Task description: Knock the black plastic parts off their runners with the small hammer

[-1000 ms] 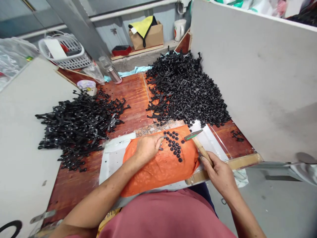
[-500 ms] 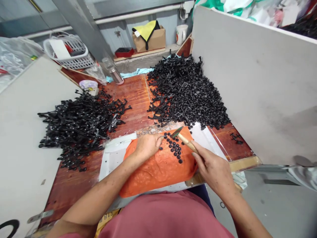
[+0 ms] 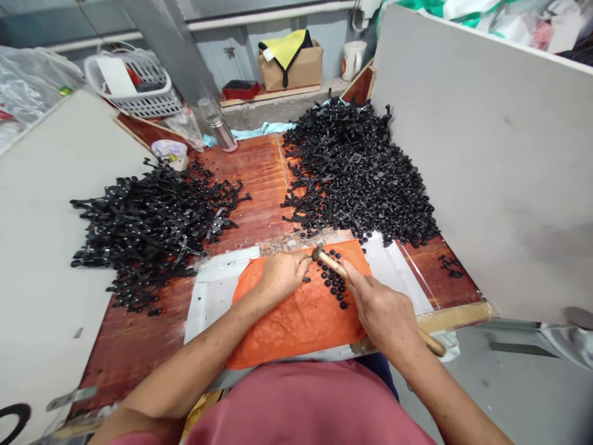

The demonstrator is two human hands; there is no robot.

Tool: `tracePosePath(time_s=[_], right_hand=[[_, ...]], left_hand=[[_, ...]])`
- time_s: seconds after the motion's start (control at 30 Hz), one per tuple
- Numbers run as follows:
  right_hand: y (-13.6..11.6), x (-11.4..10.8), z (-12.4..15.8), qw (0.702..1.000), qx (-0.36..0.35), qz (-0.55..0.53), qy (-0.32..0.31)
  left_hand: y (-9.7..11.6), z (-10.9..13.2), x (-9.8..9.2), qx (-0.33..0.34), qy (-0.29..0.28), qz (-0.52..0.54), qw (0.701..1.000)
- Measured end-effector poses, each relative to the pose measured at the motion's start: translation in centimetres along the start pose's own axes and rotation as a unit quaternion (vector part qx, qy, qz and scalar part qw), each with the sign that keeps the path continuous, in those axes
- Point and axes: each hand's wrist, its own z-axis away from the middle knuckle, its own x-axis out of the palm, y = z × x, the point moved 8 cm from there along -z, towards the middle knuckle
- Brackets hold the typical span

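Observation:
My right hand [image 3: 386, 309] is closed around the wooden handle of a hammer [image 3: 333, 264]. The hammer's dark head is down at the fingertips of my left hand [image 3: 283, 273]. Those fingers are pinched on a small black part with a rounded end [image 3: 306, 280], mostly hidden by the hand. Both hands are over an orange cloth [image 3: 296, 327] spread on a white sheet. Between them, several small round black pieces [image 3: 333, 289] lie on the cloth in loose rows.
A heap of thin black strips with knobbed ends [image 3: 152, 228] lies at left. A larger heap of black parts [image 3: 365, 179] is at right, beside a grey panel [image 3: 486, 161]. Behind stand a metal flask [image 3: 223, 133], a white basket [image 3: 152, 102], a cardboard box [image 3: 296, 68] and a mug [image 3: 353, 60].
The hammer head has come down and to the left, reaching my left fingertips. My right hand has shifted slightly left with it. The whole view has also moved a little.

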Motion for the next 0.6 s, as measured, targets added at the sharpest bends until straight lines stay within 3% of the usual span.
tracePosePath(time_s=[0.23,0.37,0.5,0.6], right_hand=[[0.0,0.7,-0.4,1.0,0.0,0.006,-0.02],[0.0,0.4,0.0,0.999,0.012,-0.048,0.002],[0.0,0.9,0.3,0.996,0.025,-0.087,-0.018],[1.6,-0.1,0.5,0.979,0.067,-0.188,0.032]], left_hand=[[0.1,0.1,0.0,-0.002,0.007,0.009,1.0],[0.2,0.1,0.1,-0.014,-0.001,-0.004,1.0],[0.1,0.2,0.2,-0.016,0.0,0.01,1.0],[-0.7,0.3,-0.2,-0.023,0.012,0.079,0.997]])
